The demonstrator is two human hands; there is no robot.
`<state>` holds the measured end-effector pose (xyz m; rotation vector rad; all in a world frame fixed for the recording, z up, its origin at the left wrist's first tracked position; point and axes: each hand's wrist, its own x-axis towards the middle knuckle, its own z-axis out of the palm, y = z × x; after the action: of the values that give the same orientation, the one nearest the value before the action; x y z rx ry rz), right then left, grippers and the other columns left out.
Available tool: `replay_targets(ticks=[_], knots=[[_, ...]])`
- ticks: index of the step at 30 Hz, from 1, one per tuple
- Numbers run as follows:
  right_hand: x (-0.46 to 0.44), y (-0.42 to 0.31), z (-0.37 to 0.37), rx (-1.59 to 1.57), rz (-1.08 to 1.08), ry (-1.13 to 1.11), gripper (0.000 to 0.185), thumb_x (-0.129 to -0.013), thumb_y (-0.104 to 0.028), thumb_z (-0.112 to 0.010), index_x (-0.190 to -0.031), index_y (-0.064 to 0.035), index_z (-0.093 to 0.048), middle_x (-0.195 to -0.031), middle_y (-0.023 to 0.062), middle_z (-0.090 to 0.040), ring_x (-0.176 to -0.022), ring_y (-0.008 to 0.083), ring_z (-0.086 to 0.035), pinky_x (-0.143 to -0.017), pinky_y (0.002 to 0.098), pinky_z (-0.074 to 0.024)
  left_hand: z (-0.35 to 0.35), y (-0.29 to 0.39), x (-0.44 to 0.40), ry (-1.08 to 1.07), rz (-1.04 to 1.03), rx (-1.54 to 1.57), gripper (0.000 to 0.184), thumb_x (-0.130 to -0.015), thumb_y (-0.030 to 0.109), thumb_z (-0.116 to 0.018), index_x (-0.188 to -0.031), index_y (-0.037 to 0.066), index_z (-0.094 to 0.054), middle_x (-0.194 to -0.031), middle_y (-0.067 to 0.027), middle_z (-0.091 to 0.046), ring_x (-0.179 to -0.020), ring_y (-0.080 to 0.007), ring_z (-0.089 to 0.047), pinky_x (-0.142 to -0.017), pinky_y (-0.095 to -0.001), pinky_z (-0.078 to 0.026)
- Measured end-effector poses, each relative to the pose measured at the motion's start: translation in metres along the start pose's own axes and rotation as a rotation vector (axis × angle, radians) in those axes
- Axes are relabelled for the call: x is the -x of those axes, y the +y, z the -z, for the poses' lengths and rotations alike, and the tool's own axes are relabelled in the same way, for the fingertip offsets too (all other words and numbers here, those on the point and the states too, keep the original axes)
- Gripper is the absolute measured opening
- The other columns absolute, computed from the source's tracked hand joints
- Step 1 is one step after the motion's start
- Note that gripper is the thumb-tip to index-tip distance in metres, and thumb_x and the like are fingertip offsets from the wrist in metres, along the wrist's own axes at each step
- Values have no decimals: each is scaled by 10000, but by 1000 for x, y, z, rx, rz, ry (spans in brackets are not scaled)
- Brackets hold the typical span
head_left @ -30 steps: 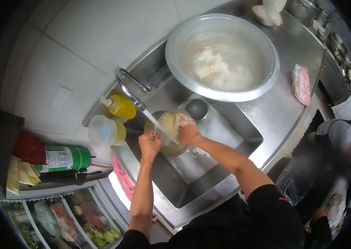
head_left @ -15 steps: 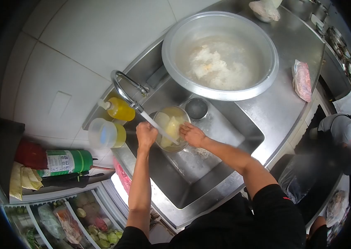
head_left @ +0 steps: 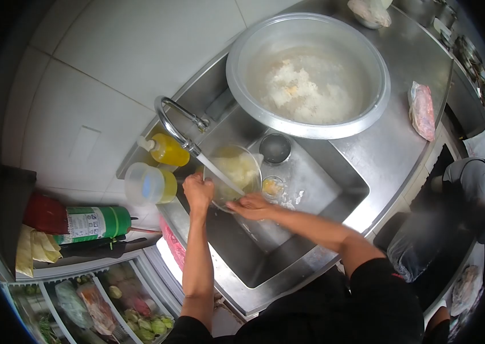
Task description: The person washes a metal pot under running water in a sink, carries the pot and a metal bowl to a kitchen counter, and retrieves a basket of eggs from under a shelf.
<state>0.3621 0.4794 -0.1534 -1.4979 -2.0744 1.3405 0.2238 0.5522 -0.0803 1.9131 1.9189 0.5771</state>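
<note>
A see-through bowl with pale yellow pieces and water in it is in the sink, below the tap. A white stream from the tap runs into it. My left hand is closed on the bowl's left rim. At the near rim, my right hand grips the edge, its fingertips pointing left and partly hidden. Close to the bowl, a dark round cup and a small dish with orange bits sit on the sink's raised part.
A large metal basin of cloudy water with a whitish mass overhangs the sink. A yellow soap bottle and plastic tub stand left. Wrapped meat lies right. Another person is at far right.
My right hand has moved from the bowl's right side to its near rim. The bowl has shifted and tilted a little, uncovering the small dish. My left hand stays on the rim.
</note>
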Motion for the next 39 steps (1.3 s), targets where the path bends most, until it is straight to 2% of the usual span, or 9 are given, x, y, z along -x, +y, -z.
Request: replay_targets(ticks=[6, 8, 12, 15, 20, 25, 31, 33, 39], knots=[[-79, 103, 2, 1195, 501, 694, 522, -874, -452, -421, -1262, -108, -481, -1124, 94, -579, -1062, 187, -539, -924, 385, -387, -6, 14, 17, -129, -247, -131, 61, -625, 35, -560, -637, -23, -569, -663, -245, -575, -675, -418, -587, -644, -465, -471], [-86, 85, -27, 1105, 12, 670, 514, -884, -398, -420, -1327, -140, -381, -1243, 108, -497, -1144, 202, -474, -975, 354, -340, -8, 23, 13, -72, -223, -33, 69, -628, 39, -568, -649, -27, -571, -666, -237, -585, -691, -417, -590, -654, -461, -474], [-139, 100, -138, -59, -42, 511, 472, -908, -434, -397, -1245, -106, -437, -1129, 144, -555, -1020, 293, -527, -934, 380, -379, -27, 19, 5, -17, -226, -63, 92, -634, 55, -576, -654, -35, -584, -660, -244, -582, -686, -423, -587, -654, -456, -473], [-49, 10, -44, -455, -93, 44, 486, -894, -484, -412, -1171, -97, -513, -1034, 145, -588, -970, 324, -547, -907, 416, -390, -24, 6, -3, -1, -117, -20, 136, -639, 99, -599, -677, -31, -609, -670, -237, -595, -701, -414, -596, -663, -452, -478], [4, 57, -37, 330, 430, 451, 369, -832, -389, -543, -964, -54, -624, -855, 187, -612, -894, 382, -574, -818, 449, -436, -28, 1, -5, -87, -115, -122, 161, -671, 168, -618, -703, 10, -629, -707, -199, -627, -719, -372, -621, -663, -441, -487], [14, 28, -38, -241, 120, 446, 200, -767, -209, -686, -867, -37, -661, -772, 68, -646, -695, 217, -601, -653, 333, -471, -20, 30, -10, -175, 3, 272, 191, -724, 192, -658, -816, 32, -610, -732, -155, -620, -757, -352, -617, -682, -407, -487], [31, 12, 17, -958, -106, 708, 213, -779, -188, -704, -836, 11, -654, -728, 36, -626, -652, 110, -520, -614, 288, -428, -44, 16, 8, -199, -468, 78, 480, -806, 434, -610, -1110, 63, -584, -1064, -154, -600, -963, -241, -585, -811, -341, -453], [34, 15, 23, -1093, -186, 688, 211, -777, -180, -711, -838, 15, -657, -757, 29, -632, -662, 114, -525, -629, 280, -428, -23, 15, -2, -535, 76, 401, 574, -828, 475, -569, -1224, 62, -519, -1172, -154, -552, -1034, -230, -546, -870, -326, -425], [12, 0, 26, -1306, -171, 995, 209, -769, -175, -726, -850, -2, -641, -827, 28, -622, -722, 92, -511, -673, 256, -419, -72, -43, 30, -522, 578, 1181, 596, -882, 514, -417, -1245, 45, -475, -1160, -110, -553, -1067, -231, -519, -882, -345, -424]])
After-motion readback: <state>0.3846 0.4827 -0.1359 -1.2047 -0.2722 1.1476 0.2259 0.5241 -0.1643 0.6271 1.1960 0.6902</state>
